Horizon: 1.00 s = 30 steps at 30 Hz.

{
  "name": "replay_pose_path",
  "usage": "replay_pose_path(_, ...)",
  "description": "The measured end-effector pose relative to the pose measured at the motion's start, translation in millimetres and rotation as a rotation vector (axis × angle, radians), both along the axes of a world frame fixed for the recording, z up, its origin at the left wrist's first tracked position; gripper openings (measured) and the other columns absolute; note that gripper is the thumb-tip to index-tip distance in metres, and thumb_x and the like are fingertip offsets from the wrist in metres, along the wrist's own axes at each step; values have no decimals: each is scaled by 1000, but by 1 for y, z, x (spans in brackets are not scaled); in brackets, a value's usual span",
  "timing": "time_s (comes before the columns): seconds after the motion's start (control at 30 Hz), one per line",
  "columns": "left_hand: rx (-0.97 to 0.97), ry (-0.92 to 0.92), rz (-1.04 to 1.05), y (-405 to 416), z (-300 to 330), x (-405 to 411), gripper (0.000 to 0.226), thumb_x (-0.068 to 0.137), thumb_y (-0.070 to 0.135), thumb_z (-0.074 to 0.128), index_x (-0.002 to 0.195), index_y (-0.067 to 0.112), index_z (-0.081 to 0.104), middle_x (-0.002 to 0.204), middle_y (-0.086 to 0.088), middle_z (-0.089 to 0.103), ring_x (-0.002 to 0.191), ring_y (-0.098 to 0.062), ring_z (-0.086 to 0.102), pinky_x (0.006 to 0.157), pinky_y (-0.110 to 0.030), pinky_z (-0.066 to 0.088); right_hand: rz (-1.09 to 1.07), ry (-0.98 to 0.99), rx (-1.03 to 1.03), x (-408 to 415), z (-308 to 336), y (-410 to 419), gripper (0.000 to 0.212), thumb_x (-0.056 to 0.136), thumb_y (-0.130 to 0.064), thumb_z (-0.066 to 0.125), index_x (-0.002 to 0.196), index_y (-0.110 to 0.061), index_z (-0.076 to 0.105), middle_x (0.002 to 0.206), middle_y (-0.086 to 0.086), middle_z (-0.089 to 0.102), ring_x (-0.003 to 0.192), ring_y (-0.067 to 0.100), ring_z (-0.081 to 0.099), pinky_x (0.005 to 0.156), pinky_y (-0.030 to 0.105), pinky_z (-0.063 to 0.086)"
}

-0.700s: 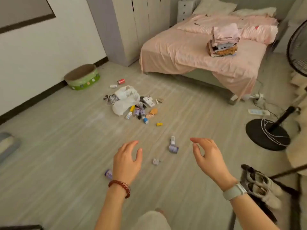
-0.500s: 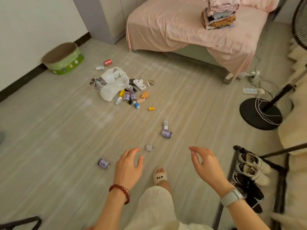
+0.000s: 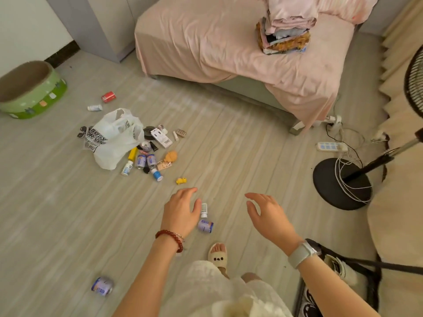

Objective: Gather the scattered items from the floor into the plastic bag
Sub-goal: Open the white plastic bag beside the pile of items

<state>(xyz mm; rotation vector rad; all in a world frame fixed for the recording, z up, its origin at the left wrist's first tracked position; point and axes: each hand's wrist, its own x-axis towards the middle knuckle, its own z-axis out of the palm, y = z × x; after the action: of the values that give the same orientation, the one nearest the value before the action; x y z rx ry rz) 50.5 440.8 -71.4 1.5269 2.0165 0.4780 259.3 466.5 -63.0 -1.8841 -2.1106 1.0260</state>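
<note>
A white plastic bag [image 3: 112, 139] with black print lies crumpled on the floor at mid-left. Several small cans, bottles and a white box [image 3: 161, 138] are strewn just right of it. A red can [image 3: 108, 97] and a white bottle [image 3: 94, 108] lie behind the bag. A small yellow toy [image 3: 181, 180] sits apart. My left hand [image 3: 182, 210] hovers empty, fingers relaxed, beside a small white bottle [image 3: 204, 210] and a purple can [image 3: 205, 226]. My right hand [image 3: 266, 215] is also empty, held out further right. Another purple can [image 3: 102, 286] lies near my left forearm.
A pink-sheeted bed [image 3: 229, 46] with folded clothes [image 3: 286, 28] stands behind. A green round cat bed [image 3: 29, 90] is at far left. A fan base [image 3: 342, 184], cables and a power strip [image 3: 330, 147] are at right, a shoe rack [image 3: 341, 271] at bottom right.
I have stepped toward the items; the view tilted down and the bag now looks closer. My left hand now sits beside the white bottle and purple can. Both hands remain empty.
</note>
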Motion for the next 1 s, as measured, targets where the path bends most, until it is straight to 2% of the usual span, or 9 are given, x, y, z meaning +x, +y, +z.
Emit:
replay_pose_path(0.17,-30,-6,-82,115,-1,22,34,91,19,48,123,11,52,128,-7,52,119,-21,47,100,-31,38,-107,33,-55,16,-5,103,35,96,-26,38,128,-18,49,132,2,54,128,21,39,108,40,33)
replay_pose_path(0.27,-106,42,-152,182,-19,34,37,92,23,46,127,13,49,131,-5,49,121,-20,45,102,-29,35,-93,-42,-78,35,-25,175,35,95,-27,38,127,-21,50,134,-1,53,129,20,38,106,38,32)
replay_pose_path(0.37,-197,76,-153,254,-39,43,39,93,26,44,130,15,46,135,-5,46,124,-22,43,104,-33,35,-72,-114,-97,58,-42,260,36,95,-28,38,129,-21,49,136,0,50,130,21,37,105,36,29)
replay_pose_path(0.53,-334,37,-1,371,-38,64,39,92,27,43,130,17,46,136,-6,46,124,-24,43,104,-37,36,83,-197,-163,82,-32,399,39,96,-30,35,133,-22,43,141,0,45,134,22,32,109,37,25)
replay_pose_path(0.67,-268,-6,42,453,-22,69,37,92,26,43,127,16,48,132,-5,50,121,-22,46,102,-37,38,212,-235,-189,72,-25,499,38,96,-30,34,133,-22,44,140,0,47,133,22,35,108,36,28)
replay_pose_path(0.87,-289,-118,355,525,-27,23,32,93,22,45,124,15,52,126,-6,55,116,-19,50,99,-27,38,429,-201,-244,4,-35,616,36,96,-28,35,128,-19,49,131,3,55,124,23,46,105,37,37)
replay_pose_path(1.0,-289,-141,515,581,-49,-32,31,93,21,45,122,15,53,127,-7,54,115,-21,50,97,-27,37,511,-179,-245,-62,-51,698,34,95,-26,37,124,-17,53,126,7,59,119,26,50,102,39,39)
